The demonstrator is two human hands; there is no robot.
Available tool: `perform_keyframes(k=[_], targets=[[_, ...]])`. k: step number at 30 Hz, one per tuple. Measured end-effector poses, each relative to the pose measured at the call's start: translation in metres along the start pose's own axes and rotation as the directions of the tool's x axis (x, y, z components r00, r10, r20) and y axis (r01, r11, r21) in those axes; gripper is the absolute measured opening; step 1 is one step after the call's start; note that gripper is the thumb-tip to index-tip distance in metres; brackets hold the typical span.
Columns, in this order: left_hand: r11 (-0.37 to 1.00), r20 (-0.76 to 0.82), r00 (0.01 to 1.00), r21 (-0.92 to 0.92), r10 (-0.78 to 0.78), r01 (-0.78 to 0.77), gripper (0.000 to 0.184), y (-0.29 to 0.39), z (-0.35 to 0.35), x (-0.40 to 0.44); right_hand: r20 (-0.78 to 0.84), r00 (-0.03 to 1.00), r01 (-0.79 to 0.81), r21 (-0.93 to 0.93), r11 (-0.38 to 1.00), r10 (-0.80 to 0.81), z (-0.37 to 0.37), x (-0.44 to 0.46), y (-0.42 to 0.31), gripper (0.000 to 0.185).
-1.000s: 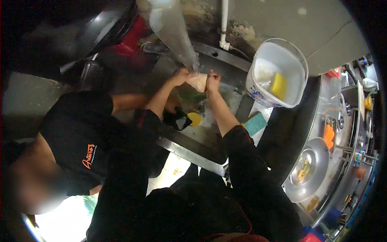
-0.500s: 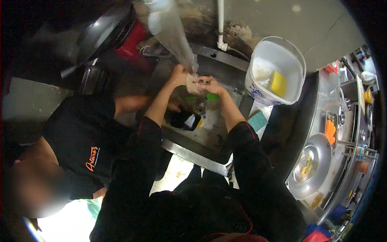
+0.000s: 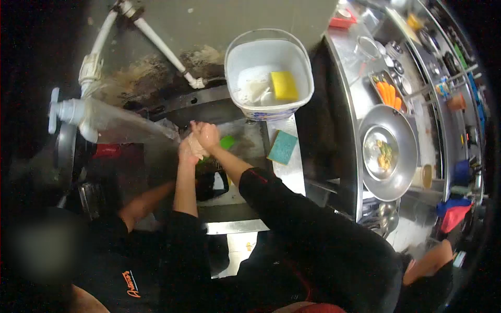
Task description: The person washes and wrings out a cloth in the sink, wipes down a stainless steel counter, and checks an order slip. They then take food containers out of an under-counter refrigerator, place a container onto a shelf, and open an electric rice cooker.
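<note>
Both of my hands meet over the sink, at the end of a clear plastic sleeve that hangs from the tap. My left hand is closed around a pale, wet, crumpled thing, which may be a cloth or a piece of food. From the right, my right hand presses on the same pale thing with its fingers bent. Something green lies in the sink just beyond my hands. Below them is a black container, close to a co-worker's forearm.
A white bucket holding a yellow sponge stands behind the sink. A green sponge lies on the ledge. The right counter bears a large metal bowl and a tray of orange pieces. A co-worker is at the left.
The view has swung right, so the sink and bucket appear further left. My right hand has come over against my left hand and the pale thing. More of the tap now shows.
</note>
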State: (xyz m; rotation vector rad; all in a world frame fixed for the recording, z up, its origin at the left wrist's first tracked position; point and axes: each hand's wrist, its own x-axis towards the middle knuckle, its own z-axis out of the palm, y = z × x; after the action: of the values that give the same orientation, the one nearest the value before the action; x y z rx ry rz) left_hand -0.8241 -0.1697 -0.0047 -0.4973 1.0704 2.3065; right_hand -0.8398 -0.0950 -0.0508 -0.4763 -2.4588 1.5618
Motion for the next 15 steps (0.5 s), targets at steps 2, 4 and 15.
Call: perform_keyframes(k=[2, 4, 15], targets=[[0.998, 0.008, 0.999, -0.048, 0.038, -0.037, 0.021, 0.006, -0.025, 0.015, -0.019, 0.986, 0.167, 0.192, 0.967, -0.167, -0.004, -0.012, -0.011, 0.04], [0.995, 0.041, 0.997, -0.082, 0.059, -0.056, 0.021, 0.013, -0.056, 0.042, 0.203, 0.968, 0.11, 0.185, 0.977, -0.147, -0.025, -0.03, -0.042, 0.051], [0.985, -0.085, 0.992, 0.158, 0.089, -0.074, 0.035, 0.04, -0.156, 0.038, 0.603, 0.798, 0.19, -0.241, 0.952, -0.006, -0.006, 0.015, -0.01, 0.059]])
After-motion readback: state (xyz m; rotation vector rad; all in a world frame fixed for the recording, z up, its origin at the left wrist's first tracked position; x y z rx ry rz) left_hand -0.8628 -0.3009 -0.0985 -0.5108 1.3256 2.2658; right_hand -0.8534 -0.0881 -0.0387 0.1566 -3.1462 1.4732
